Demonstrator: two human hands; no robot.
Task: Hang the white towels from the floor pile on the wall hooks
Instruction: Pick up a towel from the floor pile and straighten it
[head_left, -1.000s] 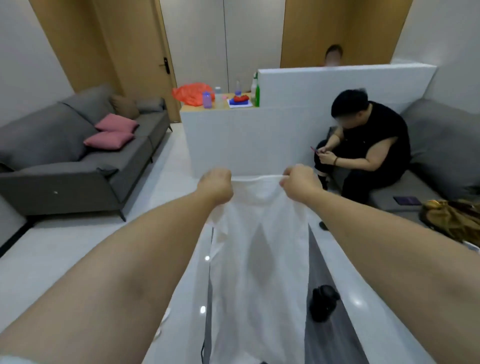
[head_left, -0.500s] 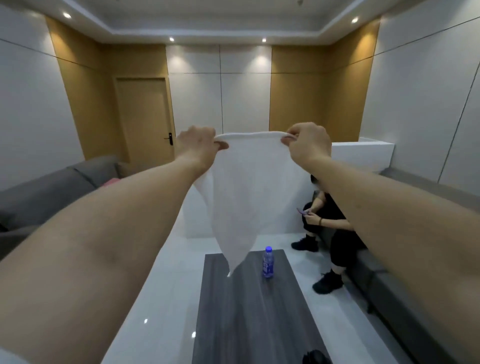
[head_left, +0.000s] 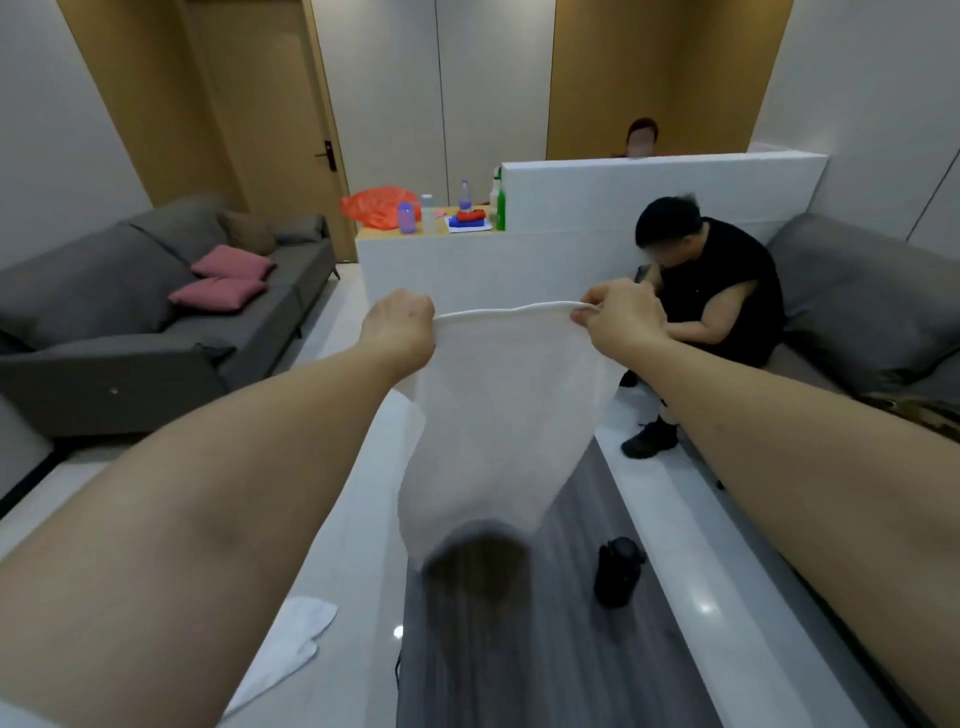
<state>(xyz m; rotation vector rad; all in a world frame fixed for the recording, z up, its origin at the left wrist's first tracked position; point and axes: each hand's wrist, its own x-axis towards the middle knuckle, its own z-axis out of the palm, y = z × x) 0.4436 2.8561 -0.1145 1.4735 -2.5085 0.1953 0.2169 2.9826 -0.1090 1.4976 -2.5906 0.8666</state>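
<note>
Two hands, one towel.
Left hand (head_left: 400, 328) and right hand (head_left: 618, 317) each pinch a top corner of the towel (head_left: 498, 415); another towel (head_left: 291, 639) lies on the floor.

**Floor, coffee table, sofas and counter**

Below the left hand (head_left: 400, 332), a white towel (head_left: 283, 647) lies crumpled on the glossy white floor (head_left: 337, 519), just beside the dark wood-grain coffee table (head_left: 597, 665). A black object (head_left: 618, 571) sits on that table below the right hand (head_left: 621, 322); what it is cannot be told. Left of the left hand, a grey sofa (head_left: 104, 332) carries two pink cushions (head_left: 228, 278). Beyond both hands, a white counter (head_left: 415, 260) bears an orange bag (head_left: 379, 205), bottles (head_left: 428, 213) and a green bottle (head_left: 500, 205). Right of the right hand, a seated person (head_left: 711, 291) occupies a second grey sofa (head_left: 857, 312).
</note>
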